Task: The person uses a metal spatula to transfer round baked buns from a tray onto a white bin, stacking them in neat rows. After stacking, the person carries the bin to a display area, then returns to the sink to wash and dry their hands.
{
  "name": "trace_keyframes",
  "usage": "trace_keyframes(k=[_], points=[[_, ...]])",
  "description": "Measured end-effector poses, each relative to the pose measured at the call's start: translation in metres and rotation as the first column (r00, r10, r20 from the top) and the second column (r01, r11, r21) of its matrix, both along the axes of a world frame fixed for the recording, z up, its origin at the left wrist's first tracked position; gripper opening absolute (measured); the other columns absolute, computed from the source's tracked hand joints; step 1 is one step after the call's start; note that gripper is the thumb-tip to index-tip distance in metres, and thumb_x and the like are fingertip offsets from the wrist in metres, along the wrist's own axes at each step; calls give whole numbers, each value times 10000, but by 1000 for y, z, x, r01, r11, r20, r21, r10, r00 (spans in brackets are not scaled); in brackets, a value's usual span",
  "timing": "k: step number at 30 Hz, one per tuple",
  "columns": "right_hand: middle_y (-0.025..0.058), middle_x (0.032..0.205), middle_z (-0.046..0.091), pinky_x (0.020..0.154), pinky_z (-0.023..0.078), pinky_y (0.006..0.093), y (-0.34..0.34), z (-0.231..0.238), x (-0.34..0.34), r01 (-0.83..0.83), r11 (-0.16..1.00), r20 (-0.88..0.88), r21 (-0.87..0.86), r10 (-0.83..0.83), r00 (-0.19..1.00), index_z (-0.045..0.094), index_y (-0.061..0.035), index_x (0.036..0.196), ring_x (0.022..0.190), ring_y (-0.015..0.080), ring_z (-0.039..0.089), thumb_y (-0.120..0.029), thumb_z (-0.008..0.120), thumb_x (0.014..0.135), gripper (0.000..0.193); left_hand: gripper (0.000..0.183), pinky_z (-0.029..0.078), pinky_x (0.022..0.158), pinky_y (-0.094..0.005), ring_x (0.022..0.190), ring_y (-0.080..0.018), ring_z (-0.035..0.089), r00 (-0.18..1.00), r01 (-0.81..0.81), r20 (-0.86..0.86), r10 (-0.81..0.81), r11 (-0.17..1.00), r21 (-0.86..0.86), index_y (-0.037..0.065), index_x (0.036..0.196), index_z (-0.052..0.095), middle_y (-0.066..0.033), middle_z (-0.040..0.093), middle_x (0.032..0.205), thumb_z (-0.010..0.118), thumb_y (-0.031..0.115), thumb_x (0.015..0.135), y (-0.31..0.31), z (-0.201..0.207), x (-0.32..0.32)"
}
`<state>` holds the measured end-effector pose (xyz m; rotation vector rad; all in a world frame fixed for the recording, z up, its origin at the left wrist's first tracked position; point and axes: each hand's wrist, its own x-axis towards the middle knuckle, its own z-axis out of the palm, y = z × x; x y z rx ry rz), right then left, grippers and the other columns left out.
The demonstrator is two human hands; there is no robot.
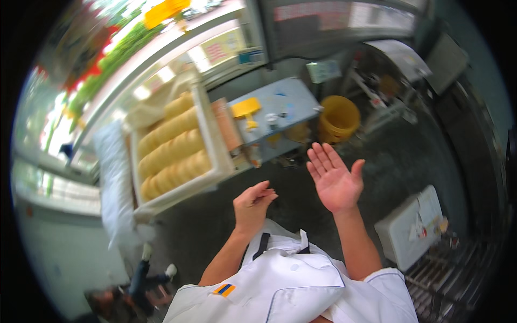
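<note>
My right hand [337,182] is held out in mid-air, palm showing, fingers straight and thumb spread to the side; nothing is in it. To its left, my left hand [251,207] hovers in front of my white jacket [301,274], with its fingers loosely bent and no object visible in it. The two hands are apart. Beyond the left hand, a large pale box [207,129] holds several rows of round yellowish pieces [175,148] packed tightly like buns or flat cakes. Neither hand touches the box.
A grey-blue table [299,97] bears a yellow scoop-like tool [246,107]. A yellow bucket [340,116] stands beside it. At right are a white container [406,229] and a metal rack [452,280]. Another person's legs [142,282] show at lower left. Windows line the far left.
</note>
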<state>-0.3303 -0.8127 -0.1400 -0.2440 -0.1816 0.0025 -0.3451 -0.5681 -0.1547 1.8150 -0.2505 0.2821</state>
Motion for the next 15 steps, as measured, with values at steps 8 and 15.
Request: trace_keyframes(k=[8, 15], points=[[205, 1659, 332, 1248, 284, 475, -188, -44, 6, 296, 955, -140, 17, -291, 946, 294, 46, 1588, 1530, 353, 332, -763, 496, 946, 1052, 514, 541, 962, -324, 1149, -187, 669, 920, 174, -301, -252, 949, -263, -30, 1502, 486, -151, 685, 1334, 516, 306, 1115, -126, -55, 93], [220, 1631, 385, 1178, 372, 465, -397, -153, -5, 356, 790, -668, -499, -612, 422, 268, 54, 1599, 1452, 350, 455, -659, 437, 1039, 922, 508, 539, 868, -309, 994, -163, 685, 683, 214, -682, -260, 965, -154, -12, 1395, 568, -107, 699, 1270, 545, 394, 1090, -333, -114, 241]])
